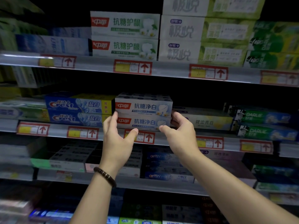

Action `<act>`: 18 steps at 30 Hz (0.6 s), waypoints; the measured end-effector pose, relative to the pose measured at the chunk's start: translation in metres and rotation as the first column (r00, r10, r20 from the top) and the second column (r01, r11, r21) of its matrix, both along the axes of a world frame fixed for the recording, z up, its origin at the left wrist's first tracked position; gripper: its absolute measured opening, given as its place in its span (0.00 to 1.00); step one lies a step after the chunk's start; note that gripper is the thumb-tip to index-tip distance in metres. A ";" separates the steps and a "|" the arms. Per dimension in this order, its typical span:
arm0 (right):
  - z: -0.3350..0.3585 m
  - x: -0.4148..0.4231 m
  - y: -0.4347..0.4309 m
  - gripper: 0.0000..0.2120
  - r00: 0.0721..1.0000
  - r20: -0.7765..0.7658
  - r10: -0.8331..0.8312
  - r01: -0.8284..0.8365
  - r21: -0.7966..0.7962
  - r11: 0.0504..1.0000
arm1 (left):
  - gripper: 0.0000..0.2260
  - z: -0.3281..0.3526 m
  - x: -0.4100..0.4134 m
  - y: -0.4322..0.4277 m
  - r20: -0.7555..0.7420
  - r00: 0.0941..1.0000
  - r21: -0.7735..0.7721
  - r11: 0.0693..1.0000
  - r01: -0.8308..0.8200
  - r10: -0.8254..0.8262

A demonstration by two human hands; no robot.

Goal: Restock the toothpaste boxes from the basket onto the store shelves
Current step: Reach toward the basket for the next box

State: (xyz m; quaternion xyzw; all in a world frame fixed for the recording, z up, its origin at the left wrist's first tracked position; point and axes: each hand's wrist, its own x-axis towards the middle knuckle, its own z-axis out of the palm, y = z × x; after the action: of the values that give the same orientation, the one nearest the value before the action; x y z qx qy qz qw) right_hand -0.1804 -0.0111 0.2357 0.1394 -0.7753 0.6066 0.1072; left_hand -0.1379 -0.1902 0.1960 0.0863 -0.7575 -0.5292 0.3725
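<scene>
The stack of two white Zhonghua toothpaste boxes [144, 113] lies lengthwise on the middle shelf [56, 131], print facing out, directly between the two hands; further boxes of the same kind appear to sit behind it.

The left hand [116, 136] is spread, its fairly straight fingers laid against the stack's near end and its thumb under the lower front edge; it presses rather than clasps. The right hand [181, 131] curls its fingers round the opposite end, thumb on the lower box's front; it grasps the stack. Judgement: the two hands bracket the stack to square it and slide it flush with the shelf front.

Just beyond the left hand's fingers stand two blue Crest boxes [76, 112], close against the stack, so there is little room on that side. Just beyond the right hand lies a pale yellow-white box [208, 122], lower and set back, with green Darlie boxes [265, 123] farther out. A price label [148, 137] sits below and between the thumbs. A beaded bracelet [105, 175] is on the left wrist. The basket is not in view.
</scene>
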 end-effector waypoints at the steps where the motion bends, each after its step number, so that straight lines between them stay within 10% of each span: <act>1: 0.001 0.001 0.000 0.37 1.000 0.004 0.011 -0.011 0.006 1.000 | 0.39 0.000 0.000 0.000 0.005 1.000 -0.002 1.000 0.005 -0.005; 18: -0.001 0.000 0.000 0.36 1.000 -0.016 0.022 -0.022 0.041 0.999 | 0.42 -0.008 -0.008 -0.003 0.045 0.999 -0.034 0.999 0.031 -0.030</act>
State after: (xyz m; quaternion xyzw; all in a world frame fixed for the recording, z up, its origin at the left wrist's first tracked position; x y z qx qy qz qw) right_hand -0.1801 -0.0114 0.2343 0.1551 -0.7849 0.5907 0.1043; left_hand -0.1458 -0.1932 0.1885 0.0801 -0.7760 -0.5194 0.3489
